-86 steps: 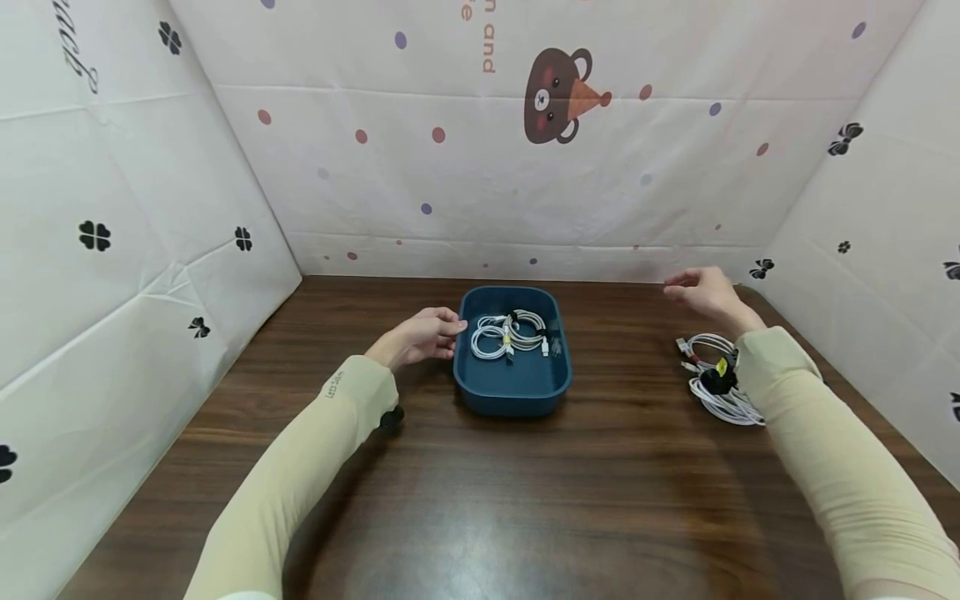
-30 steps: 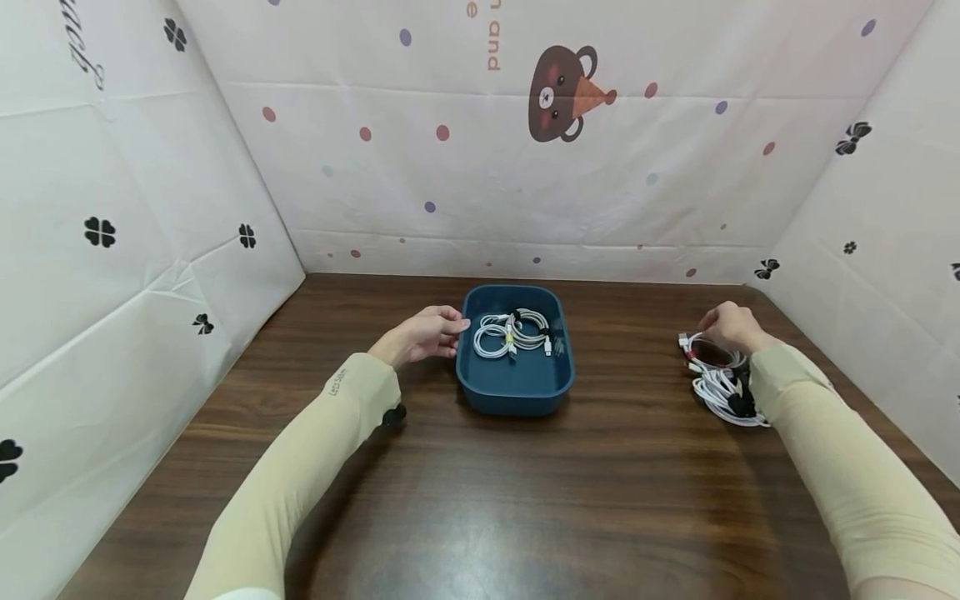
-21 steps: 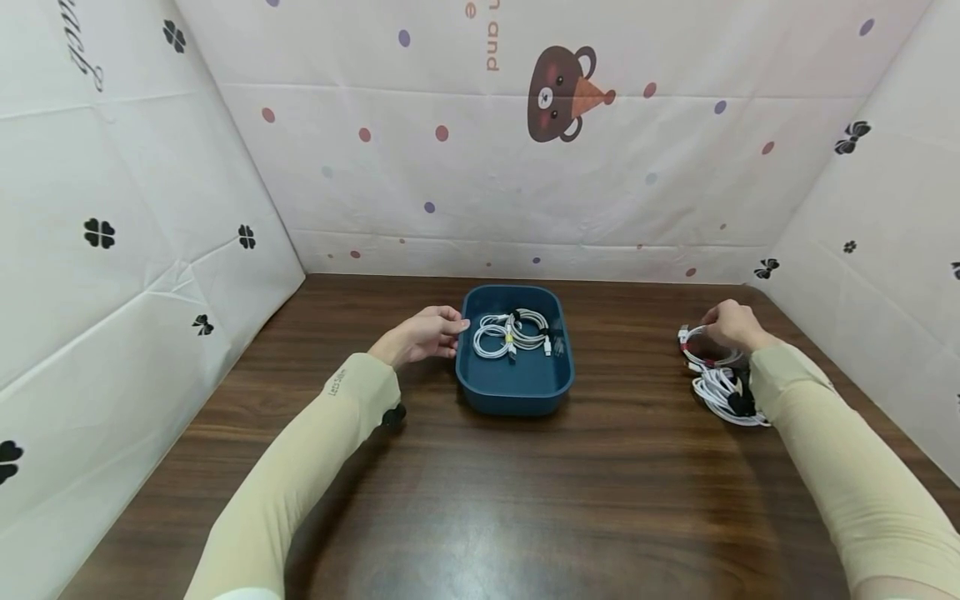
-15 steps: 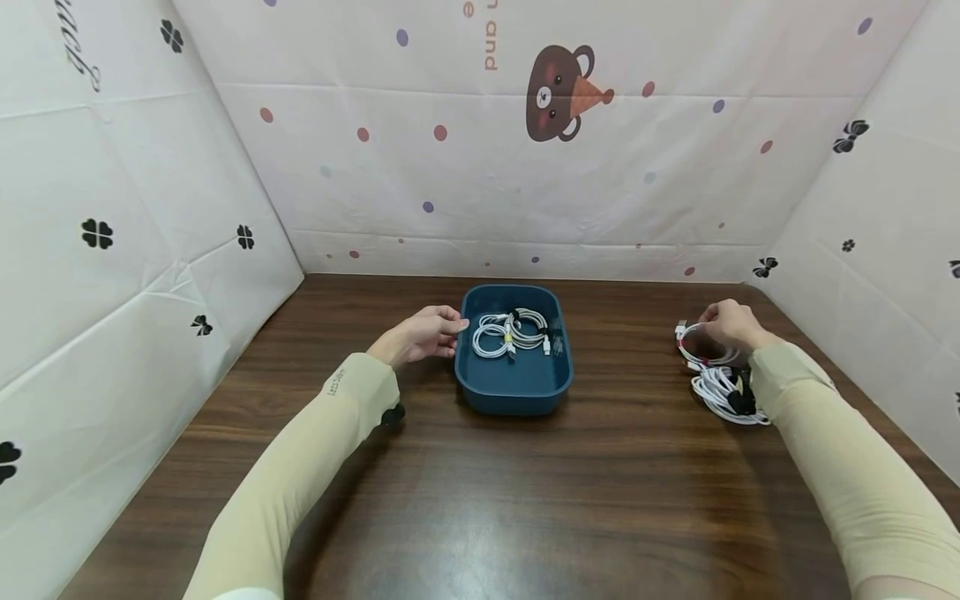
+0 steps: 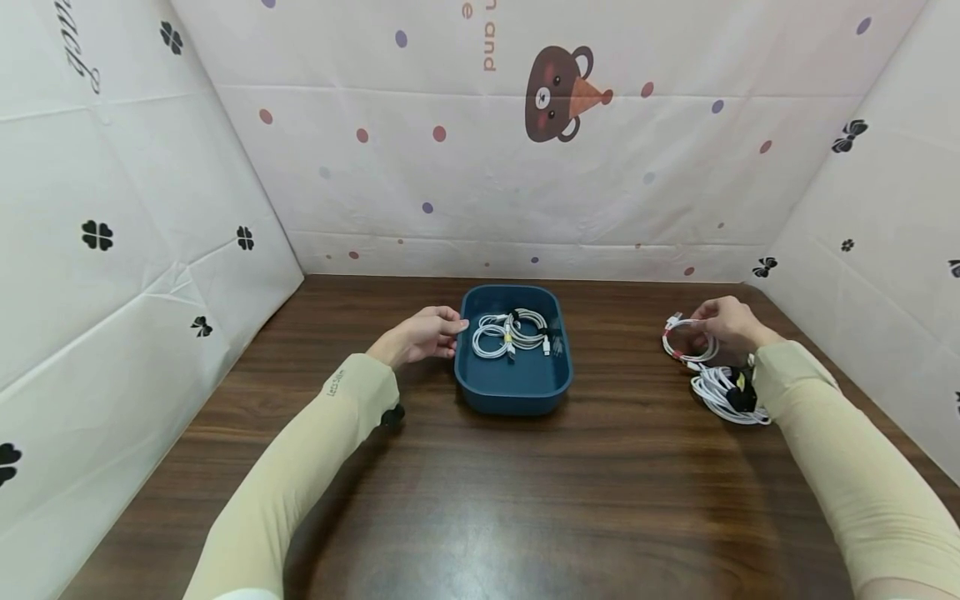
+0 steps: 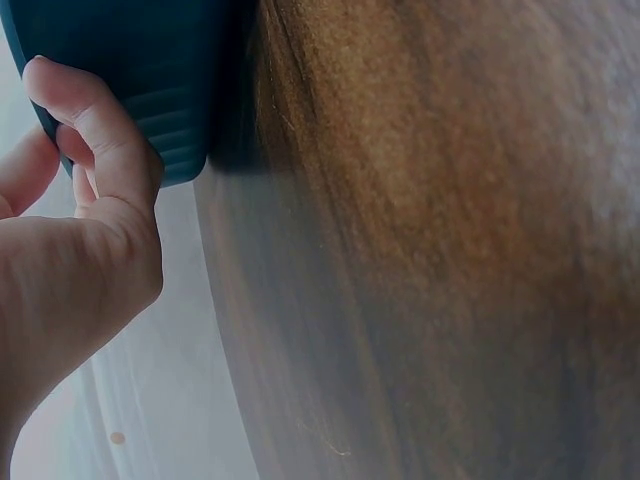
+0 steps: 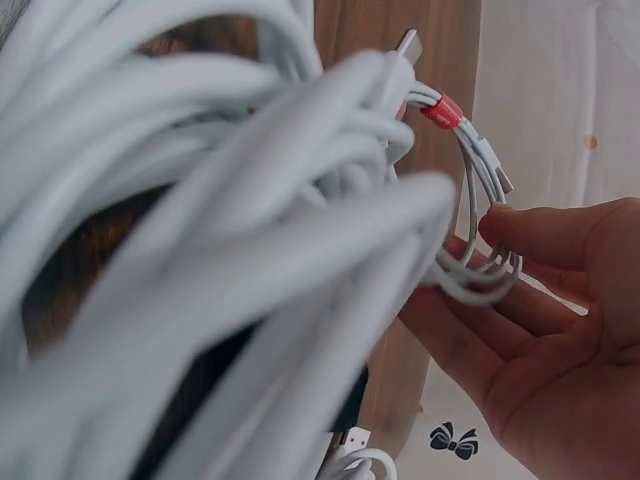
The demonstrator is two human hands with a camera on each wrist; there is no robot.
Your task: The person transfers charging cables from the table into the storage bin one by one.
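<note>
My left hand (image 5: 423,335) pinches the left rim of a dark blue plastic bin (image 5: 513,405) between thumb and fingers; the left wrist view shows the bin's ribbed side (image 6: 165,125) close to that hand. Inside the bin lie coiled white cables (image 5: 489,353), with black and yellow ties and USB plugs. At the right, my right hand (image 5: 729,323) pinches a coiled white USB cable (image 5: 665,340) bound with red ties (image 7: 442,112). Its thumb and fingers hold one side of the loop. Just below it on the table is a thicker bundle of white cables (image 5: 716,395).
A black piece with a yellow mark (image 5: 741,395) sits on the thicker bundle, near my right sleeve. The brown wood-grain table (image 5: 480,492) is bounded by white patterned sheets (image 5: 360,183) at the back and both sides.
My right hand came down to the cables from above the table's back right and took hold of the red-tied cable, then drew it slightly leftward and away from the bundle. My left hand stayed at the bin.
</note>
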